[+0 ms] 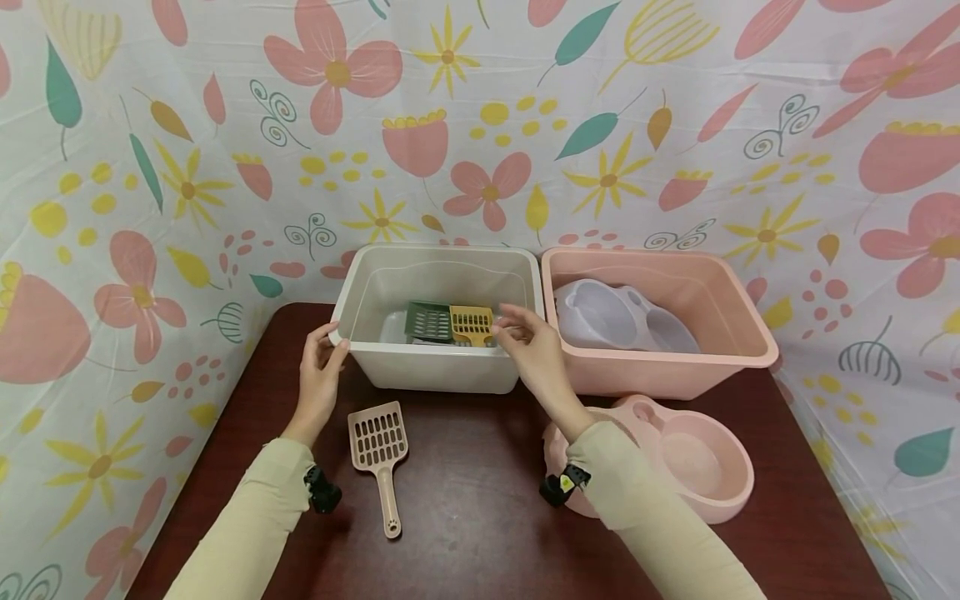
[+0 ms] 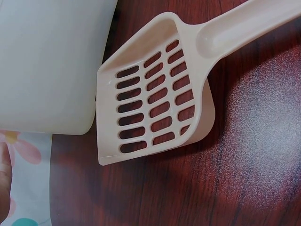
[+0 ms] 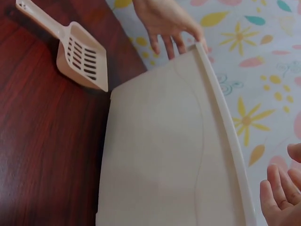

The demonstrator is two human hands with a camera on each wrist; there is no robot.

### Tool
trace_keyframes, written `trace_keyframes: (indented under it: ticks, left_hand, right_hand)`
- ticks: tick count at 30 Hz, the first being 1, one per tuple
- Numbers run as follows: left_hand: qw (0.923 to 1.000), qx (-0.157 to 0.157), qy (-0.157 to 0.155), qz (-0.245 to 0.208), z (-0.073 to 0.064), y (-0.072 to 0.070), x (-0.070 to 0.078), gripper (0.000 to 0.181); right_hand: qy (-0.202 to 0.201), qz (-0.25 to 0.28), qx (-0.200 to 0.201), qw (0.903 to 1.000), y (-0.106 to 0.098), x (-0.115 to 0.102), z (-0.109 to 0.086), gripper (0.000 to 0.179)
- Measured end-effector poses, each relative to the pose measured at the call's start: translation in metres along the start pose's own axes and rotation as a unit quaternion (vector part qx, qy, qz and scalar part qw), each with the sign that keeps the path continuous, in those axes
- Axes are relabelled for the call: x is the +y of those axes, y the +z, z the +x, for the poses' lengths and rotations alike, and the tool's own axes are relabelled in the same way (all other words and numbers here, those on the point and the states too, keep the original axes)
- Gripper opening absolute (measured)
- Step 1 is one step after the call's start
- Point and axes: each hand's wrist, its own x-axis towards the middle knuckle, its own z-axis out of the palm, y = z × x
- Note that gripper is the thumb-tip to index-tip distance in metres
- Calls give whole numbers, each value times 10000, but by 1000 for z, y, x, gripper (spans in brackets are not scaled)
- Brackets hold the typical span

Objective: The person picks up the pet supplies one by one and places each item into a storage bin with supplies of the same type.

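A pale grey litter box (image 1: 435,369) stands at the back of the table. My left hand (image 1: 318,379) is at its front left corner, fingertips at the rim, as the right wrist view also shows with the fingers spread (image 3: 167,21). Over the front right rim hovers my right hand (image 1: 534,354), fingers loosely bent and holding nothing. Just beyond its fingertips, inside the box, lie a yellow slotted scoop (image 1: 472,337) and a green slotted scoop (image 1: 412,321). A beige litter scoop (image 1: 387,493) lies on the table near my left wrist, its slotted head (image 2: 107,113) toward the box.
Right of the grey box, a pink litter box (image 1: 660,375) holds a pale lilac double bowl (image 1: 603,315). In front of it a pink double bowl (image 1: 723,454) sits on the dark red table (image 1: 465,500), partly behind my right forearm. Floral cloth (image 1: 487,117) hangs behind and at both sides.
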Motion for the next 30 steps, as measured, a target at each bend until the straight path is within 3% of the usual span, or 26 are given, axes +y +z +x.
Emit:
trace_keyframes:
  ticks: [7,30]
  left_hand:
    - [10000,10,21,-3,0,0,0,43]
    - [10000,-23,61,-61,0,0,-2,43]
  right_hand:
    - [-138,234,-24,9996,4,-5,-11,38]
    - [-139,247,-404,9988,26,-8,-43,36]
